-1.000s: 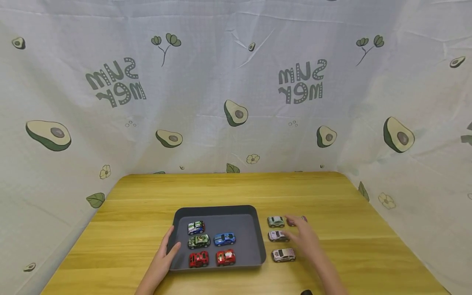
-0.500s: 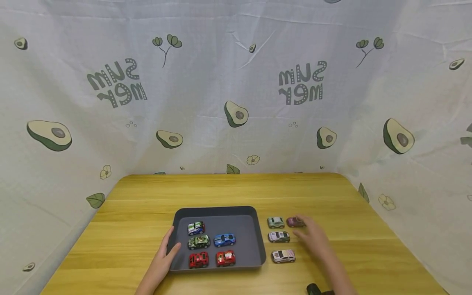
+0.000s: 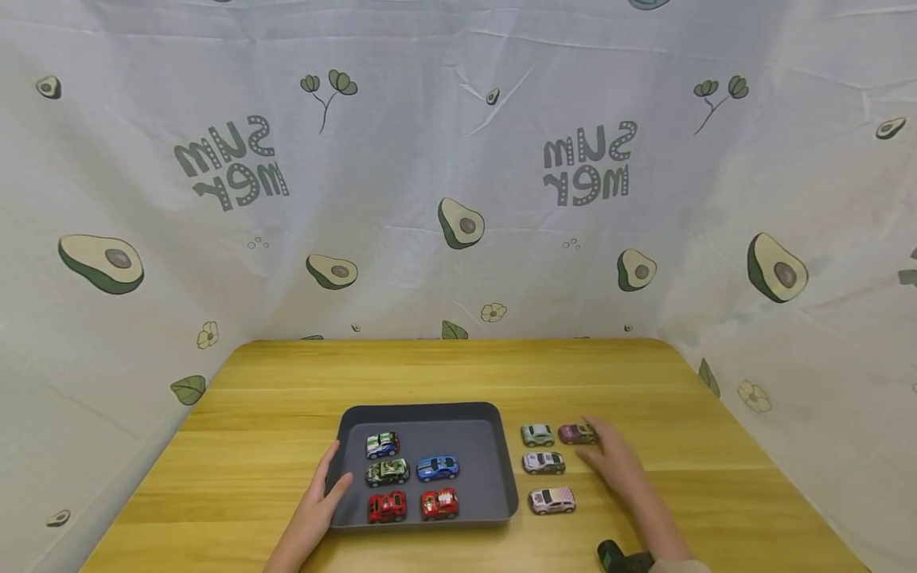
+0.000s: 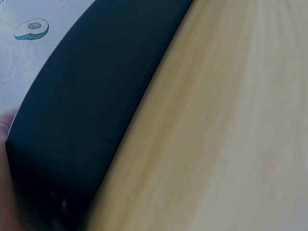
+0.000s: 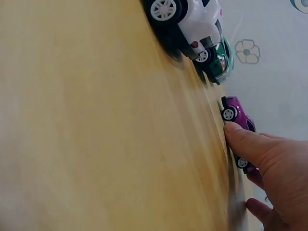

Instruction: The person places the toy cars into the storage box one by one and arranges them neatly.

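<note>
In one gray tray (image 3: 476, 446), five toy cars (image 3: 439, 504) — two red cars (image 3: 387, 507), one blue car (image 3: 438, 468), one patchy green car (image 3: 388, 473), one white-and-blue car (image 3: 383, 445). Right of the tray, four more — one purple car (image 3: 575, 434), one pale green car (image 3: 537, 434), two mostly white cars (image 3: 552, 500). One left hand (image 3: 313, 503) at its left edge; one right hand (image 3: 618, 463) to its right. Under it, one table (image 3: 430, 370).

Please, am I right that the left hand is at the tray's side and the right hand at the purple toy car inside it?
Not quite: the purple toy car is not inside the tray but on the table to its right, as the head view shows. The left hand and right hand are as you say.
</note>
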Demonstrator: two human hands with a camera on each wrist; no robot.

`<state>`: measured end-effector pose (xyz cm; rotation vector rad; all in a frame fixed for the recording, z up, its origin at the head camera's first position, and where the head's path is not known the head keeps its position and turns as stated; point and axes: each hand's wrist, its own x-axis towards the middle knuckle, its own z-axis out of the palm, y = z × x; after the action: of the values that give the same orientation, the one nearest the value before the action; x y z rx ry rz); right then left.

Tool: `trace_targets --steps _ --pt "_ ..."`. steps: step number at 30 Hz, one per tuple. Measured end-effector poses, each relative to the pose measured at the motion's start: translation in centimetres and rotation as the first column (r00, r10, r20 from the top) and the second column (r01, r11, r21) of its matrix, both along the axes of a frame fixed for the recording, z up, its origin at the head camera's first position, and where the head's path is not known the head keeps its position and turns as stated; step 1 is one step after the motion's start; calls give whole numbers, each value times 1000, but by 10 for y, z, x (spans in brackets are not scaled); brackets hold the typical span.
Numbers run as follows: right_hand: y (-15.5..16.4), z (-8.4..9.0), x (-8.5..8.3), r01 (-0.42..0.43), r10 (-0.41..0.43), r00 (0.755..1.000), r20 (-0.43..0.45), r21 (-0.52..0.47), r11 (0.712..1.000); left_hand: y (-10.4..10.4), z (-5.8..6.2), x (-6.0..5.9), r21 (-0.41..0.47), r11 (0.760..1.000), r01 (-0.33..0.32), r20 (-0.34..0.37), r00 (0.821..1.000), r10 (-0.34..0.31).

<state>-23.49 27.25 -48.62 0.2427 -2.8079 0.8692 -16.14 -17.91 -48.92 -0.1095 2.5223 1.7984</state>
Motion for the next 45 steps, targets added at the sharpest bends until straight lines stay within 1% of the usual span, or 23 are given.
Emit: trace_targets --steps 3,8,14,19,23,28,31,35,38,41,43,45 --pt "0 0 -1 0 0 1000 -4 18 1000 0 0 0 -4 1000 0 1 1000 0" --pt "0 1 -3 5 -5 1000 -7 17 1000 -1 0 0 -16 1000 10 18 1000 -10" --pt "-1 2 -2 28 -28 999 46 -1 1000 -1 0 0 -18 1000 7 24 1000 -7" --pt "-1 2 0 40 -40 997 72 -5 999 -1 -1 0 -20 1000 3 23 1000 -3" --pt "-2 4 2 60 -60 995 78 0 998 0 -1 0 -16 1000 0 26 1000 0" --pt "-4 8 6 96 -96 993 72 0 995 -1 -1 0 -31 999 8 20 1000 -8" --pt "-8 13 10 96 -94 993 74 -16 995 -1 -1 0 -26 1000 7 18 1000 -7" --pt "-15 22 16 99 -93 991 97 -60 993 0 -1 0 8 1000 3 26 1000 -3" --pt "-22 27 20 126 -104 981 164 -127 984 0 -1 0 21 1000 4 31 1000 -4" --pt "-29 31 23 139 -105 975 194 -168 976 0 -1 0 15 1000 3 34 999 -4" --pt "-33 34 23 117 -91 982 166 -157 981 0 0 0 16 1000 0 40 999 0" --pt "-38 37 23 76 -67 993 93 -103 992 1 0 -1 18 1000 -2 44 999 1"
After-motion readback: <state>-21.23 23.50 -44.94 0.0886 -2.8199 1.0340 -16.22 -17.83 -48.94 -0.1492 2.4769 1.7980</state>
